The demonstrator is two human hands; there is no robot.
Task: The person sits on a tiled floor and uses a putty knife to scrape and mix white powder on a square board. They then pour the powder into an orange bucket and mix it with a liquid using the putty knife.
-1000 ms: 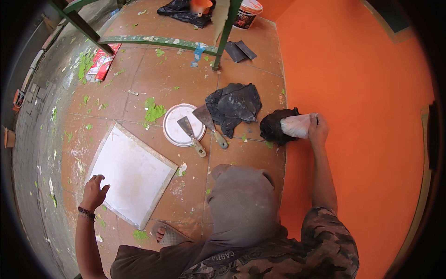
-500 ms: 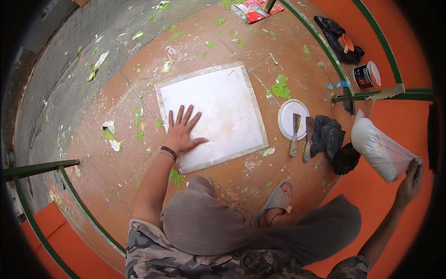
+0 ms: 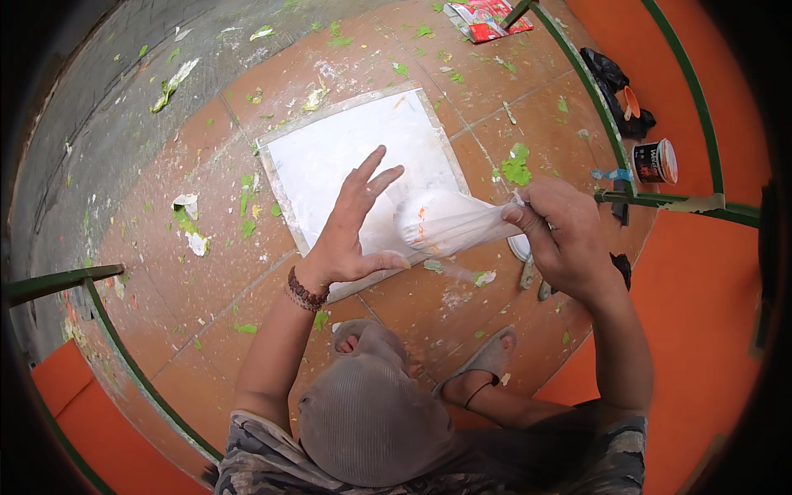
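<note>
Holding white-filled thin bag (image 3: 445, 224) in right hand (image 3: 569, 235), with left hand (image 3: 348, 235) wide nearby; can see dark bucket (image 3: 652, 162), printed in white.

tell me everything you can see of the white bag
The bag looks like thin white plastic, creased, with orange marks. Its full, rounded end points left; its narrow end is gathered in the right hand. It is held aslant, its rounded end over the white board. The left hand is open beside that end; whether they touch is unclear.
</note>
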